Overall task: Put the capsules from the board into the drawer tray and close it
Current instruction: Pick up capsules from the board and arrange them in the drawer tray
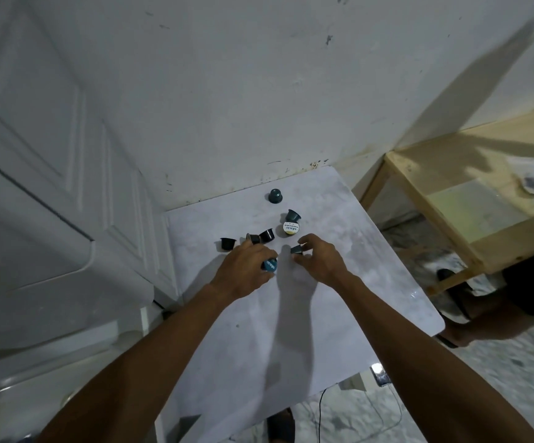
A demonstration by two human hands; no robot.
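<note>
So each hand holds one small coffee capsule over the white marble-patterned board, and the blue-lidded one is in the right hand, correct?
Not quite: the head view shows the blue-lidded capsule in the left hand. The right hand pinches a dark capsule instead. Both hands are over the white marble-patterned board, as you said.

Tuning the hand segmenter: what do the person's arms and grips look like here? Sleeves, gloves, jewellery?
Left grip and right grip are bare hands: no gloves, no rings visible. Both forearms are bare down to the frame's bottom edge, with no sleeves, watch, bands, cables or markings in view.
</note>
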